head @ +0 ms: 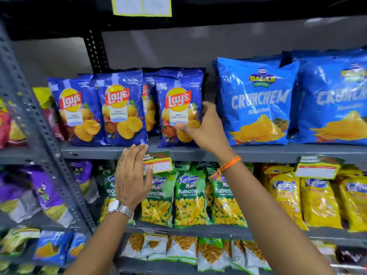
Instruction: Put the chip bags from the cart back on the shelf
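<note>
Two bare hands are raised at a grey metal shelf (111, 150) stocked with snack bags. The right hand (208, 128) is closed on the rightmost blue Lay's bag (179, 108), thumb on the bag's front near its lower right and fingers wrapped round its right edge, so the bag is pinched between them; that bag stands upright on the shelf board, its base at the front lip. An orange thread band (228, 165) circles the right wrist. The left hand (132, 175) is flat and spread, fingers apart and holding nothing, its fingertips (143, 146) reaching the shelf's front edge just under the middle Lay's bag (121, 112). A ring sits on one finger and a silver wristwatch (120, 208) on the wrist. To the left of the middle bag stands another Lay's bag (76, 112), touching it, and more blue Lay's bags show behind the front row. Just beside the held bag, on the right, stand two large blue Balaji Crunchem bags (256, 102), upright on the same board. A yellow-and-red price tag (158, 162) hangs from the shelf edge between the two wrists. On the board below stand green Kurkure Puffcorn bags (188, 197), with yellow Kurkure bags (317, 201) to their right. A perforated grey upright (39, 124) crosses the left side, with purple bags (45, 187) beyond it.
</note>
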### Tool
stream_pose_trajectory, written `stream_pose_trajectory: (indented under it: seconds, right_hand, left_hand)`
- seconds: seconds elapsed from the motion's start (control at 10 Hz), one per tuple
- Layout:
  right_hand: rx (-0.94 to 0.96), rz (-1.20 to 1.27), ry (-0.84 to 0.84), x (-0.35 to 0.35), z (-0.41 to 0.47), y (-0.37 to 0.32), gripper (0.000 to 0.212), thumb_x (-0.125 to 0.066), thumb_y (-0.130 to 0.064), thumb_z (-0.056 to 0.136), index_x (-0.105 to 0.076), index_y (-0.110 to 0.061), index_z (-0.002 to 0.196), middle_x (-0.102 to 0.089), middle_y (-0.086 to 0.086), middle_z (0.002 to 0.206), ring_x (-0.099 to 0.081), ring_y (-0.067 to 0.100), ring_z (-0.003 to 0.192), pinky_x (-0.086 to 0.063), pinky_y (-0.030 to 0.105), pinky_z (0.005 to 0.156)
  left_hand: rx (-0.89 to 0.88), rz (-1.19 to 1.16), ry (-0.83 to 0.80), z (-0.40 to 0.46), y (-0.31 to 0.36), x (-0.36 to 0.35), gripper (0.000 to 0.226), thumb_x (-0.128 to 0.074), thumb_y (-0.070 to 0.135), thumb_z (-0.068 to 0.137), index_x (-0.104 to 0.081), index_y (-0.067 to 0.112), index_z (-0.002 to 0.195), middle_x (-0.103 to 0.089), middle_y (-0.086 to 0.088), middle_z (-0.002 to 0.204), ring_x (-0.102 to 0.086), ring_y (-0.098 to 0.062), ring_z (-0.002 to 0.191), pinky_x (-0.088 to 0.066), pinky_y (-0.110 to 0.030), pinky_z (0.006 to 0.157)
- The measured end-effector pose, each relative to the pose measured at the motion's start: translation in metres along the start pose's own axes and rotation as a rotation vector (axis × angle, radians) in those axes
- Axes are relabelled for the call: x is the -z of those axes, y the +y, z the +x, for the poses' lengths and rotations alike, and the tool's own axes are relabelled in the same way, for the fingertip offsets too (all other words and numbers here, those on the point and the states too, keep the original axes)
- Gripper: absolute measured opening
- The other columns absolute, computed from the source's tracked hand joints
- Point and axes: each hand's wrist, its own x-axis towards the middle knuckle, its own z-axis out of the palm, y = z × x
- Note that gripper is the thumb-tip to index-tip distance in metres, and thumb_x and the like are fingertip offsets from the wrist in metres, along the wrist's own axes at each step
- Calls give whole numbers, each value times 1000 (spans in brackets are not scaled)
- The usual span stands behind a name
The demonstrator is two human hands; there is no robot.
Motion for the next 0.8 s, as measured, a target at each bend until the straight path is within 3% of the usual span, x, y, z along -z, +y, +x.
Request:
stream_pose_trajectory:
  seconds: [0.1, 0.3, 0.7, 0.8]
  right_hand:
    - [-79, 65, 31, -9, 3, 5, 92, -91, -31, 69, -38, -8, 141, -59, 2, 132, -59, 18, 116, -51, 34, 99]
    - [-108, 132, 118, -20, 3, 10, 62, -92, -23, 69, -61, -11, 121, -72, 3, 115, -69, 16, 101, -61, 42, 90]
    - [-126, 64, 139, -27, 3, 5, 73, -93, -31, 67, -55, -13, 127, -69, 2, 118, -65, 13, 101, -60, 33, 87]
    - [-122, 118, 194, -19, 1, 2, 84, -94, -34, 63, -51, -13, 132, -64, 1, 115, -62, 13, 100, -54, 18, 80]
  left_hand:
    - [-5, -6, -1, -6, -20, 2, 48, -47, 27, 100, -55, 1, 139, -60, -17, 136, -49, -32, 133, -21, -36, 127]
    - [-32, -49, 4, -8, -41, -4, 45, -50, 27, 99, -61, 2, 135, -64, -16, 129, -55, -30, 123, -36, -46, 118]
    - [-42, -100, 26, -9, -43, -9, 44, -50, 27, 99, -61, 3, 133, -63, -15, 128, -55, -31, 121, -40, -48, 114]
    - [2, -122, 46, -7, -40, -10, 44, -50, 28, 98, -61, 4, 133, -64, -13, 128, -59, -32, 120, -36, -44, 119]
